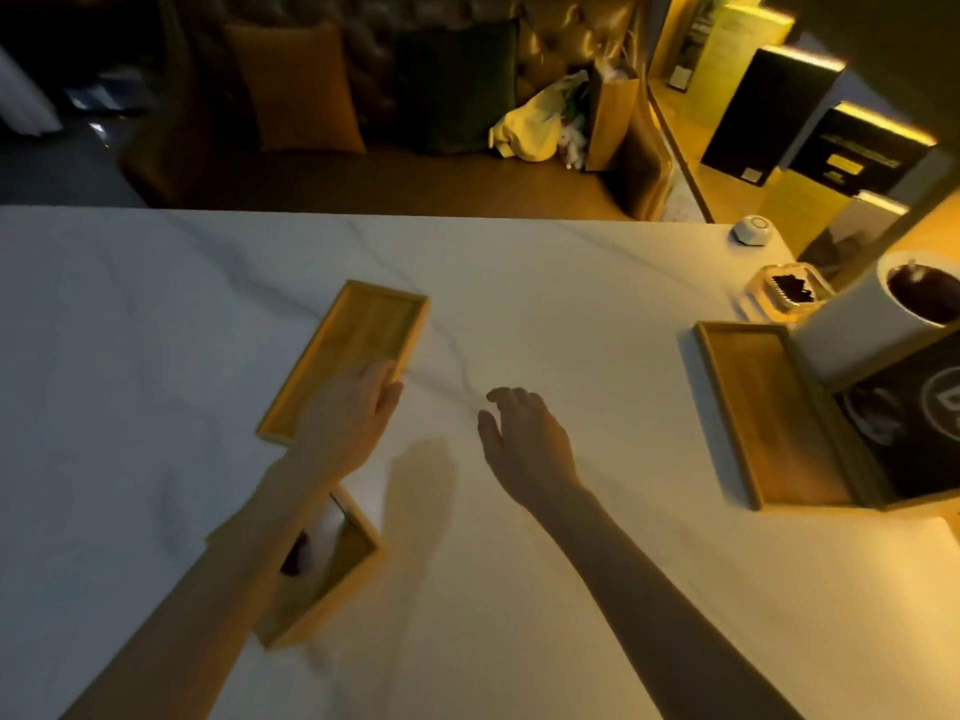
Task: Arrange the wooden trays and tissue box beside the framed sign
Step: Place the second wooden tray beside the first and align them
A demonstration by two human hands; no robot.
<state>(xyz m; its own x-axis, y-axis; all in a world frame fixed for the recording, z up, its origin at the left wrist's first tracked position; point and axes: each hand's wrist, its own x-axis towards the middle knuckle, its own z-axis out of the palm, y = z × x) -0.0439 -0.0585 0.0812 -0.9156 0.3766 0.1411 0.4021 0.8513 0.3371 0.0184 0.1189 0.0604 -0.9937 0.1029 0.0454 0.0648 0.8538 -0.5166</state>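
A long shallow wooden tray (pixel 358 340) lies at a slant on the white marble table (pixel 571 283), left of centre. My left hand (pixel 350 413) rests flat on its near end, fingers together. A wooden tissue box (pixel 332 569) sits under my left forearm, partly hidden. My right hand (pixel 524 433) hovers over bare table with fingers apart, holding nothing. A second wooden tray (pixel 758 413) lies at the right, touching the dark framed sign (pixel 914 423).
A white cylinder with a dark inside (pixel 883 314) stands behind the sign. A small clear dish with dark contents (pixel 789 293) and a white round device (pixel 756 231) sit at the far right edge. A sofa with cushions (pixel 296 90) lies beyond the table.
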